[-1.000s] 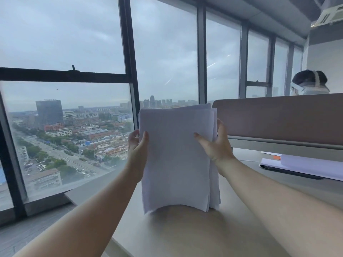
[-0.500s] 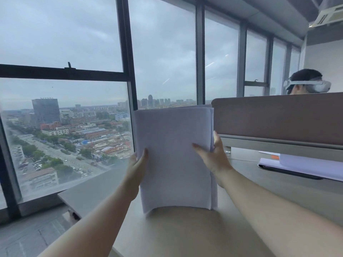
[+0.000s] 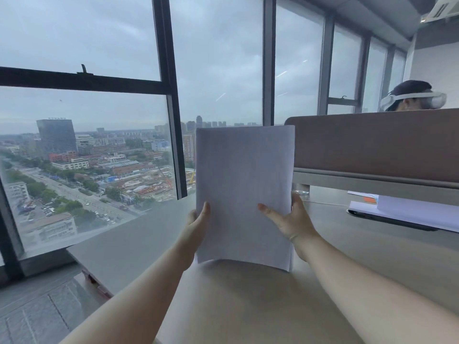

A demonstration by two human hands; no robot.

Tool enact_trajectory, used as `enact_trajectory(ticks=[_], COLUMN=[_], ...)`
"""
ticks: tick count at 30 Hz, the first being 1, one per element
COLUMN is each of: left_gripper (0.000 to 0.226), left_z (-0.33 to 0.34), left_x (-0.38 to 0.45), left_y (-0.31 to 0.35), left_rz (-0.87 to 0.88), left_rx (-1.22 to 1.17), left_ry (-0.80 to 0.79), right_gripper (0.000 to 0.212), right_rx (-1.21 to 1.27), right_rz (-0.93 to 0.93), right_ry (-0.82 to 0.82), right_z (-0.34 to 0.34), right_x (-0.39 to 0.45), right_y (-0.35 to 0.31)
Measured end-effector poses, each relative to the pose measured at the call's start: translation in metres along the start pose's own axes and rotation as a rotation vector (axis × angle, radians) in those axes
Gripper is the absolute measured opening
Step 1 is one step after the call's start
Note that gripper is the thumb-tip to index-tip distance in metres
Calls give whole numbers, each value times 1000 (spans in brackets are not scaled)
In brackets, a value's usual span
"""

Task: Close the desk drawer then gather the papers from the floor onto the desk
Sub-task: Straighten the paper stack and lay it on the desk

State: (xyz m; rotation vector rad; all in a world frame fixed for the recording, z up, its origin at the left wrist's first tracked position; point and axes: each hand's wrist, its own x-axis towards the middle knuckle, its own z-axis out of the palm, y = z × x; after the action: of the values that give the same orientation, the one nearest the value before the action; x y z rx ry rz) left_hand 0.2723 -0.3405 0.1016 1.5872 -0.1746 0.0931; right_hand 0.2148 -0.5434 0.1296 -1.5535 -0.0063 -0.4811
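A stack of white papers stands upright on its lower edge on the pale desk. My left hand grips the stack's lower left edge, thumb on the front. My right hand grips the lower right edge, thumb across the front and fingers behind. The sheets look squared up into one even block. The desk drawer is out of sight, and the strip of floor at lower left shows no papers.
A brown partition runs along the desk's far side, with a person in a white headset behind it. More white sheets on a dark flat object lie at right. Tall windows stand left and ahead.
Both hands have slid down from the stack's upper half to its lower edges. The stack's top edges now line up evenly, and it still rests on the desk.
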Motion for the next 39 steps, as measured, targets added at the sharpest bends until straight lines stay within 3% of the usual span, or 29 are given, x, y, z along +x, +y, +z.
enact_trajectory(ticks=[3,6,9,11,15,21,30,35,39], left_gripper=[27,27,32,32,25,25,29,30,26], left_z=[6,10,10,7,1,-8,-20,-16,-21], left_x=[-3,-4,-2,0,2,11,35,54,69], left_y=[-12,-21,-24,-28,-40,-36,-47,-46,-52], left_rz=[112,216,244,230,173,105,-49,-80,-49], left_rx=[11,-1,-32,-40,-74,67,358,542,636], left_ry=[129,202,217,209,110,109,-4,12,71], right_gripper=[50,47,27,15,11,29,50,34,29], right_rx=[16,53,55,5,-25,16,-124,-384,-592], right_rz=[-12,23,86,120,168,221,357,362,377], right_ry=[48,39,5,8,9,-52,90,170,104], right_z=[8,13,11,10,12,10,13,17,23], right_x=[-3,-6,-5,-5,-6,1,11,17,24], right_y=[7,12,19,26,37,31,63,67,61])
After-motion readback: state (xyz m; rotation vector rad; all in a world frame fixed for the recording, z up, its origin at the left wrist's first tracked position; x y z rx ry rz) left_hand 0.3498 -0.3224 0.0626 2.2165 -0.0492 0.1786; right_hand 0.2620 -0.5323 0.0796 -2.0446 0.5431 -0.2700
